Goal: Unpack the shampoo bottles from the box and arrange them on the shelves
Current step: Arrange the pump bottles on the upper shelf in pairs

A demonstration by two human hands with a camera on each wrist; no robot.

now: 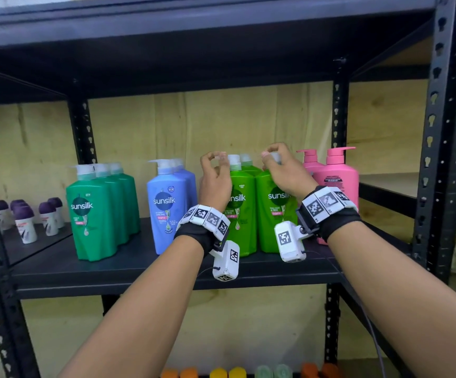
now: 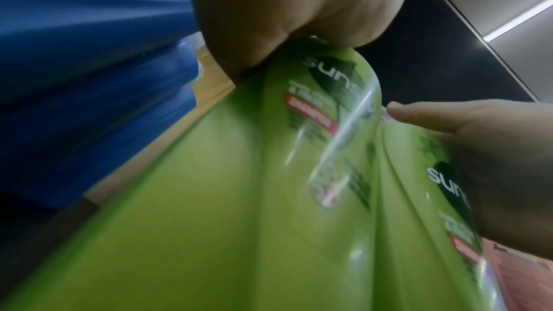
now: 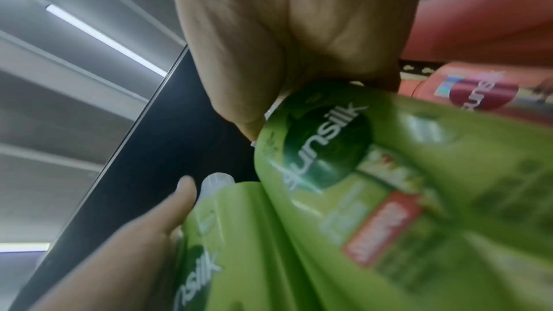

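Note:
Two lime-green shampoo bottles stand side by side on the black shelf (image 1: 112,268), with more behind them. My left hand (image 1: 218,159) curls its thumb and fingertips at the pump nozzle of the left lime-green bottle (image 1: 239,214). My right hand (image 1: 272,156) is curled over the pump of the right lime-green bottle (image 1: 273,214). The left wrist view shows the left bottle (image 2: 239,174) under my palm, with the right hand (image 2: 478,150) beside it. In the right wrist view the right bottle (image 3: 359,174) sits below my palm and the left hand (image 3: 119,245) lies against the left bottle (image 3: 239,245). No box is in view.
Dark green bottles (image 1: 96,214) and blue bottles (image 1: 167,203) stand to the left, pink bottles (image 1: 336,178) close on the right. Small purple-capped roll-ons (image 1: 25,222) fill the neighbouring shelf at left. A black upright post (image 1: 434,132) bounds the right. Coloured caps (image 1: 235,372) show on the shelf below.

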